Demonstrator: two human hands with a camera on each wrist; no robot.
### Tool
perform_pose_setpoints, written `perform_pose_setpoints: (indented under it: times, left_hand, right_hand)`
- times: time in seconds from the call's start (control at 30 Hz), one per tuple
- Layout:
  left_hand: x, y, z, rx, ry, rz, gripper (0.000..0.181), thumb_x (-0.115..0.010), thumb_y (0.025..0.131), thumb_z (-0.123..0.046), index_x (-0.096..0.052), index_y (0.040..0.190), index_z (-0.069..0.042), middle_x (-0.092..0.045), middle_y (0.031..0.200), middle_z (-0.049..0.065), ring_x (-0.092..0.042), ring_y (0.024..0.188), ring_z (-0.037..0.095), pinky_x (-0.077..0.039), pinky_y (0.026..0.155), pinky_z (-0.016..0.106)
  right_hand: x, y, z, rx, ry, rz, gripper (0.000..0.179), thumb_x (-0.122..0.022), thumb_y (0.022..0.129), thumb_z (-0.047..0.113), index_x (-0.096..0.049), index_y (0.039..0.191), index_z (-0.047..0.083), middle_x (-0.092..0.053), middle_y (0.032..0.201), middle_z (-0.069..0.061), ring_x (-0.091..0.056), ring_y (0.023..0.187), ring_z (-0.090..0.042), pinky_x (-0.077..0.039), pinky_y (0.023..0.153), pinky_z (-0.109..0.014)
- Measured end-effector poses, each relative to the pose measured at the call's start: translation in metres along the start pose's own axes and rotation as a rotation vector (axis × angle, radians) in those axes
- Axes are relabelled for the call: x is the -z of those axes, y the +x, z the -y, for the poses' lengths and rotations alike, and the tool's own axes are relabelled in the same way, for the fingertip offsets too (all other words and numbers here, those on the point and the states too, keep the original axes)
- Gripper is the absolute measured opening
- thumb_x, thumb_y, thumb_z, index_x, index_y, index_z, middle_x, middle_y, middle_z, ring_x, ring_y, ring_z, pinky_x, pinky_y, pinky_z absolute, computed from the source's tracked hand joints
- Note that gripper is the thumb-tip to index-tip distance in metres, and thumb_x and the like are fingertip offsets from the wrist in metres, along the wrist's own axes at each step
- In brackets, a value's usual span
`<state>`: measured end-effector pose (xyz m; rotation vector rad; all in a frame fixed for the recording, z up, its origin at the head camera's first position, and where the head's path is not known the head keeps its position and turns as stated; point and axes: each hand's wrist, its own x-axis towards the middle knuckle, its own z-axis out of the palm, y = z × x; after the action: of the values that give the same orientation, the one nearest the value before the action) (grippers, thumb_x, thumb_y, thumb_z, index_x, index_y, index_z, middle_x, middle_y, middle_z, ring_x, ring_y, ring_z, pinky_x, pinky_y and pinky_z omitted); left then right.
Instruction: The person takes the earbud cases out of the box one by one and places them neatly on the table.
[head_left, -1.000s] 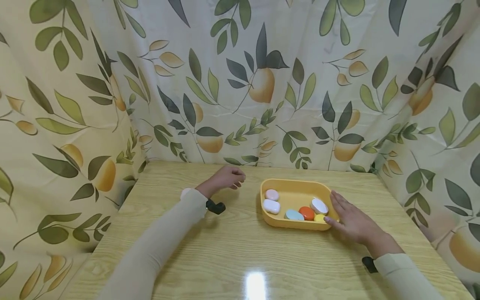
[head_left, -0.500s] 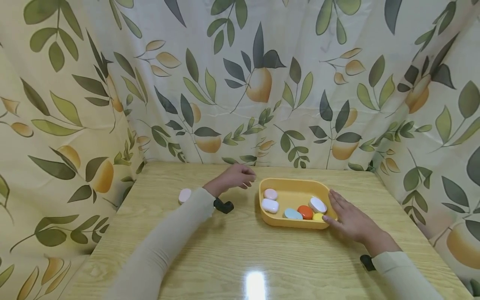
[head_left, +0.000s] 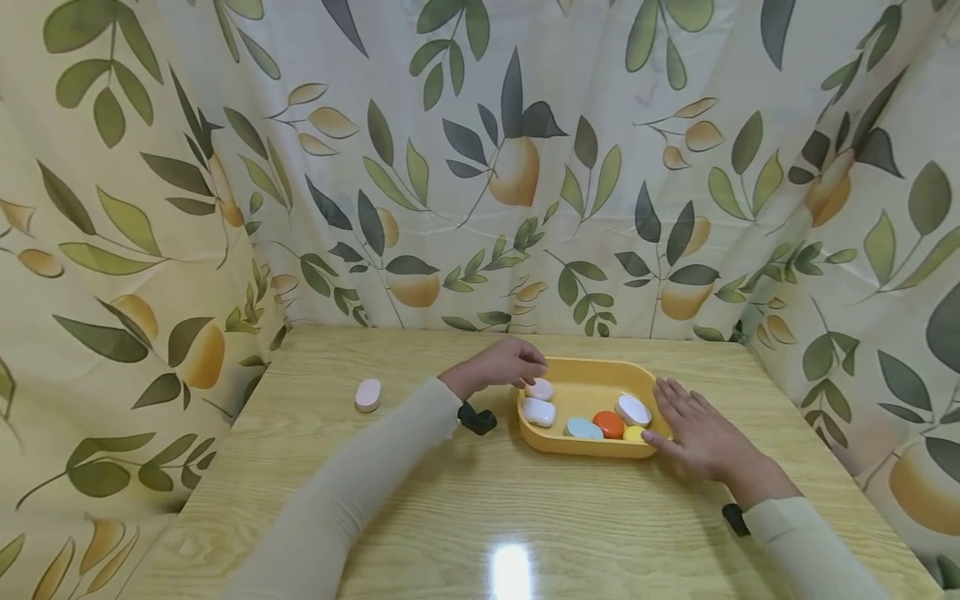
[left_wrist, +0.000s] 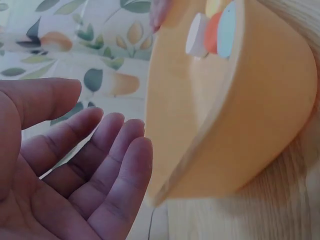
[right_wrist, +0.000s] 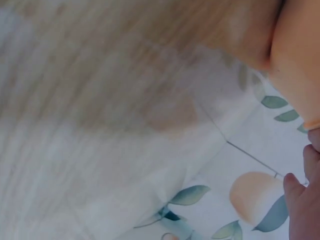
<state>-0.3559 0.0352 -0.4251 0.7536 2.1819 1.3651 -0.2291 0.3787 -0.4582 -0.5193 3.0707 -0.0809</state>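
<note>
L hand [head_left: 498, 364], fingers loose & empty, hangs over left rim of box [head_left: 588, 447] nr pink block [head_left: 541, 389] inside, R hand [head_left: 697, 432] straight-fingered at box's right end; prob. reach-in step, next needs pinch.

Curtained-in work spot, apparently indoors; whether in home, studio or lab, cannot tell. Fabric [head_left: 480, 242] with fruit-and-leaf print on pale ground hangs in soft folds behind and on both sides. Pale wood-grain tabletop [head_left: 420, 517] between; bright light reflection [head_left: 512, 571] on its near part.
</note>
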Motion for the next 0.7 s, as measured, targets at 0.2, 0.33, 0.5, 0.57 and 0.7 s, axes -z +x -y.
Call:
perform_pose_setpoints:
  times: [0.2,0.33,0.5,0.57,0.7]
  left_hand:
    - [-0.016,0.006,-0.005,-0.012,0.040,0.042,0.016,-0.063,0.097,-0.016,-0.069,0.105,-0.004,-0.068,0.106,0.014,-0.066,0.088,0.020,-0.057,0.074,0.032]
    - [-0.029,0.010,-0.008,-0.007,0.071,0.076,0.017,-0.063,0.097,-0.016,-0.069,0.107,-0.003,-0.068,0.101,0.010,-0.066,0.090,0.022,-0.057,0.074,0.030]
    - [-0.040,0.018,-0.007,-0.005,0.105,0.105,0.024,-0.064,0.096,-0.015,-0.066,0.115,0.000,-0.068,0.097,0.002,-0.067,0.090,0.022,-0.056,0.071,0.028]
    - [-0.045,0.022,-0.006,-0.014,0.134,0.119,0.028,-0.064,0.096,-0.015,-0.065,0.119,0.001,-0.069,0.098,0.002,-0.067,0.091,0.022,-0.056,0.070,0.027]
    - [-0.051,0.028,-0.005,-0.035,0.217,0.136,0.029,-0.065,0.095,-0.015,-0.065,0.119,0.001,-0.069,0.096,0.001,-0.067,0.088,0.021,-0.055,0.067,0.024]
  right_hand:
    - [0.003,0.001,0.001,0.011,-0.041,0.021,0.092,-0.038,0.097,0.064,-0.019,0.150,-0.009,-0.015,0.156,-0.027,-0.011,0.143,-0.044,-0.012,0.112,-0.061]
    - [0.003,0.001,0.000,0.018,-0.067,0.026,0.092,-0.038,0.097,0.064,-0.021,0.149,-0.010,-0.016,0.156,-0.027,-0.013,0.143,-0.044,-0.013,0.113,-0.060]
    - [0.003,0.001,-0.001,0.024,-0.077,0.025,0.092,-0.038,0.097,0.064,-0.023,0.149,-0.011,-0.016,0.156,-0.027,-0.013,0.143,-0.044,-0.014,0.113,-0.058]
    - [0.004,0.001,-0.001,0.024,-0.069,0.027,0.092,-0.039,0.097,0.063,-0.022,0.149,-0.010,-0.015,0.156,-0.027,-0.013,0.143,-0.044,-0.014,0.113,-0.058]
    - [0.004,0.002,-0.001,0.021,-0.058,0.031,0.092,-0.038,0.097,0.063,-0.021,0.149,-0.010,-0.014,0.157,-0.026,-0.012,0.143,-0.044,-0.014,0.113,-0.059]
